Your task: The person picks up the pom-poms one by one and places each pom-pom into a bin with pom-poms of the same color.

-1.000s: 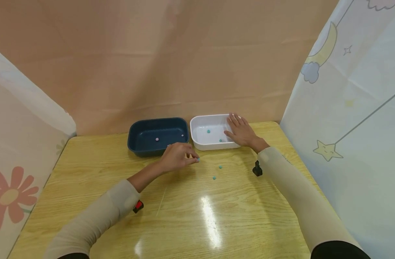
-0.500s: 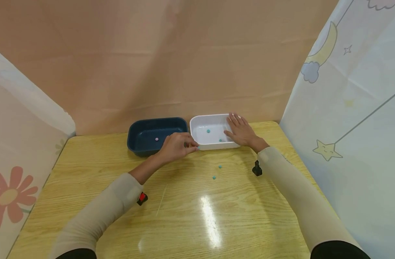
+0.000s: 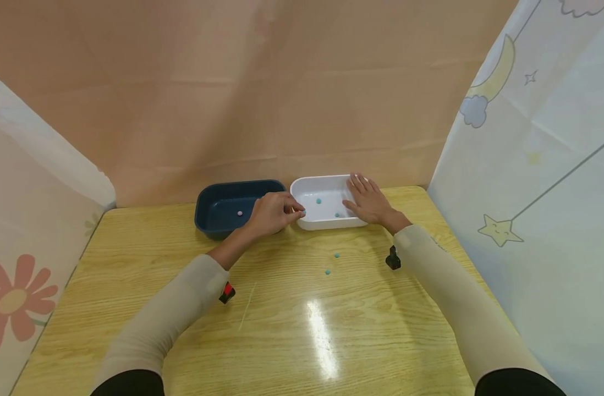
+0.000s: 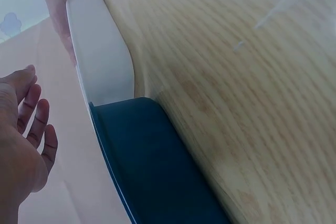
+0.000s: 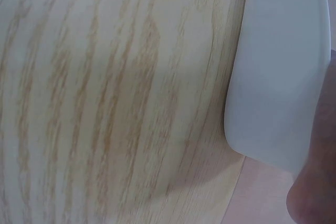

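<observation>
My left hand [image 3: 271,214] pinches a small teal ball [image 3: 304,212] between thumb and fingertips, over the left end of the white dish [image 3: 327,224]. Part of the dark blue dish [image 3: 214,223] lies behind that hand, and a pink ball [image 3: 240,213] shows in it. In the left wrist view the left hand [image 4: 21,135] is above the rims of both dishes. With fingers spread, my right hand [image 3: 370,203] rests on the right end of the white dish. Inside this dish are two teal balls, one farther back [image 3: 319,201] and one nearer [image 3: 337,215].
Two more teal balls lie on the wooden table, one [image 3: 337,255] just in front of the white dish and another [image 3: 328,271] closer to me. A brown backdrop [image 3: 302,121] rises right behind the dishes. Patterned cloth walls [image 3: 544,176] flank the table.
My left hand has moved up and away from me with the teal ball, from the table in front of the dishes to over the white dish. The right hand stays put.
</observation>
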A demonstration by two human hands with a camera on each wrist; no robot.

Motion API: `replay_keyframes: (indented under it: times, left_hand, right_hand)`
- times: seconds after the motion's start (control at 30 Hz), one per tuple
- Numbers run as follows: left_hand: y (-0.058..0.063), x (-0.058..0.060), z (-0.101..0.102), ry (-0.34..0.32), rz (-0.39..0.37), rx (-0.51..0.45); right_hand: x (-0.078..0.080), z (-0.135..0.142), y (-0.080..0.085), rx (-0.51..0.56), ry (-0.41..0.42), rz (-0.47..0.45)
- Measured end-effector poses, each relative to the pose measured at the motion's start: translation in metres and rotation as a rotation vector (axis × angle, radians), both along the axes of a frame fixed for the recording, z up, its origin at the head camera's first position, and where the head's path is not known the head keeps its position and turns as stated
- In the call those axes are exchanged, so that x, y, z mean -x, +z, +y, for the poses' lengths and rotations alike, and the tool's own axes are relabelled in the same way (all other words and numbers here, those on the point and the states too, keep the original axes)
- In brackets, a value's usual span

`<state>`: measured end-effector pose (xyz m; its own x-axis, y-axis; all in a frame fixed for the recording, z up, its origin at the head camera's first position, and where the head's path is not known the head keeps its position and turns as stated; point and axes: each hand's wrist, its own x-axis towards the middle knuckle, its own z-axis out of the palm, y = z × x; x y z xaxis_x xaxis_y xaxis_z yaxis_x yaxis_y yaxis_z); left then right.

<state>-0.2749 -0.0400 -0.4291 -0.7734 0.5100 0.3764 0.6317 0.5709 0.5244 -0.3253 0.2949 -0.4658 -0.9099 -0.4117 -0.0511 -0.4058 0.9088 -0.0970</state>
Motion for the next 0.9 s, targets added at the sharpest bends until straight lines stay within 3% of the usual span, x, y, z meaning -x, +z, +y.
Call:
replay_keyframes:
  times: [0.47, 0.9]
  left_hand:
    - [0.001, 0.016, 0.013, 0.085, 0.022, 0.022]
    - [-0.001, 0.033, 0.022, 0.192, -0.009, 0.040]
  right_hand:
    - [-0.001, 0.001, -0.001, 0.005, -0.006, -0.008]
    - [-0.001, 0.000, 0.001, 0.016, 0.003, 0.004]
